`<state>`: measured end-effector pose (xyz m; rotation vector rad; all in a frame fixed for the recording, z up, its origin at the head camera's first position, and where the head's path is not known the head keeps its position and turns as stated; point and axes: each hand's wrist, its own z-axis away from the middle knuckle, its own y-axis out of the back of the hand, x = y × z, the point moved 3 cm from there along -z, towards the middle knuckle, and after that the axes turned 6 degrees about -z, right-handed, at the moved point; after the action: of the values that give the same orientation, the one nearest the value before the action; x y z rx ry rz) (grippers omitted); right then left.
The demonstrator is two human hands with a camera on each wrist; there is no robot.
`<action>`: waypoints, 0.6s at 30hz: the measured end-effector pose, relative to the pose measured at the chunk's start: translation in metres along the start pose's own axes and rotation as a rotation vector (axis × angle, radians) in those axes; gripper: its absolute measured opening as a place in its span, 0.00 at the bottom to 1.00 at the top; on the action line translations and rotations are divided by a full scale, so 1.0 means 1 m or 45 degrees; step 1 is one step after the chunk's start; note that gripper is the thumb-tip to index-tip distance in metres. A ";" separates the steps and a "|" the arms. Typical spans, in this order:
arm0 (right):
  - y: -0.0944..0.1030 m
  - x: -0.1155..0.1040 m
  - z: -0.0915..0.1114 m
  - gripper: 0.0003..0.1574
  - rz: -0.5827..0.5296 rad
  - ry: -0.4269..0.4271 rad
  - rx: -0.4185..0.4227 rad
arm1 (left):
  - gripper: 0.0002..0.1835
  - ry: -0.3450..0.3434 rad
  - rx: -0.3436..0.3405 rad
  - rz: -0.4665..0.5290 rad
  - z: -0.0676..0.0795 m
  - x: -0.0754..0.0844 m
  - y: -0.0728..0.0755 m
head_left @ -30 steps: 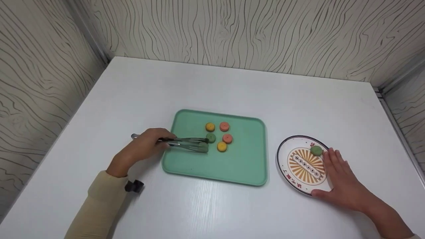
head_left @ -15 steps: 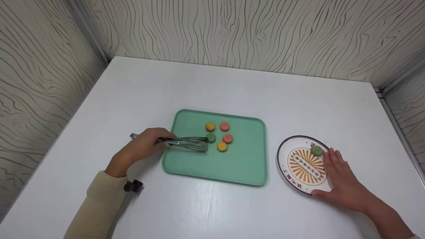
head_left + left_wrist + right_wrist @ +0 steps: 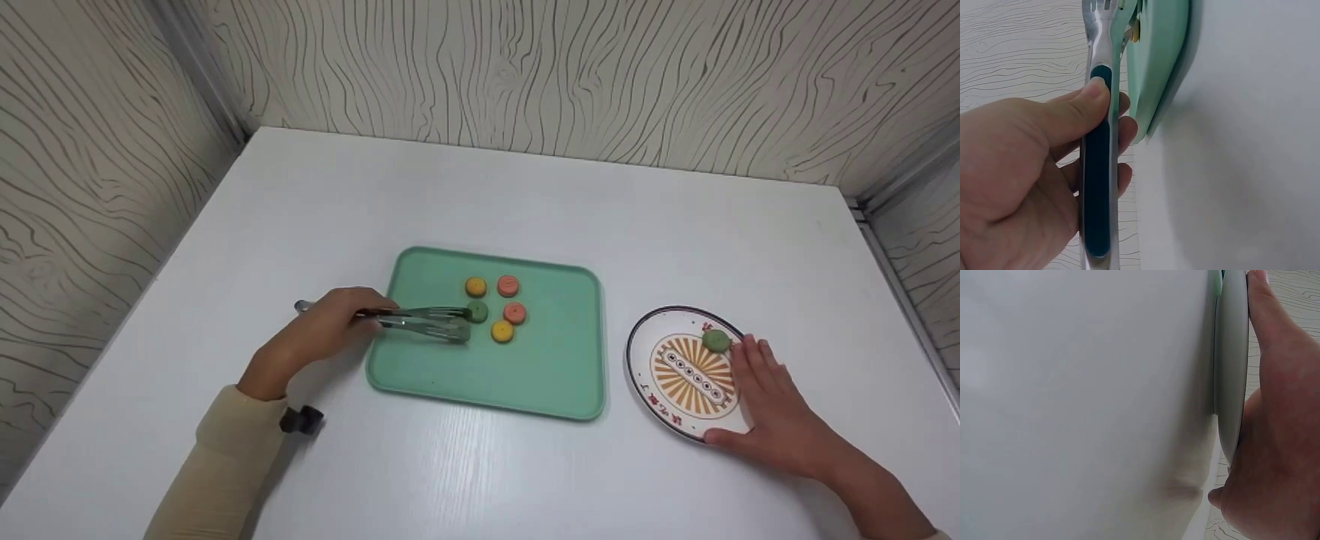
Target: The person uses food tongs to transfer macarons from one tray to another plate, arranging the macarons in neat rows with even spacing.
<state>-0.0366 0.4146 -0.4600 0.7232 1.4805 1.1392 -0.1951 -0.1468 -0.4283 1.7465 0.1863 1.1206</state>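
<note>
My left hand (image 3: 322, 330) grips a pair of metal tongs (image 3: 424, 326) by the dark handle (image 3: 1098, 185), thumb on one side and fingers on the other. The slotted ends reach over the green tray (image 3: 480, 382). A green macaron, mostly hidden, appears between the tong ends; firm contact cannot be made out. Just beyond the tips sits another green macaron (image 3: 478, 312). On the right, my right hand (image 3: 780, 420) rests on the rim of the patterned plate (image 3: 641, 345), fingers extended and thumb at the near edge. One green macaron (image 3: 716, 341) lies on that plate.
Two yellow macarons, one at the back (image 3: 475, 286) and one nearer (image 3: 502, 331), lie on the tray beside two pink ones, a far one (image 3: 508, 286) and a closer one (image 3: 514, 313). The white table (image 3: 480, 195) meets wood-patterned panels (image 3: 525, 75) behind.
The lower arm of the tongs has shifted slightly toward the upper one, narrowing the gap. The right hand and plate stay where they were.
</note>
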 end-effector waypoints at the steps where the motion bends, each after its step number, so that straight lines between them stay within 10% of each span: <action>1: 0.000 0.000 0.000 0.81 -0.001 -0.003 0.000 | 0.14 0.000 0.000 0.000 0.000 0.000 0.000; 18: 0.000 0.001 -0.001 0.81 -0.004 -0.030 -0.024 | 0.14 -0.024 0.010 -0.030 -0.006 0.008 0.002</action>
<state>-0.0380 0.4152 -0.4603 0.7184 1.4490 1.1375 -0.1954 -0.1391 -0.4213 1.7567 0.1998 1.0877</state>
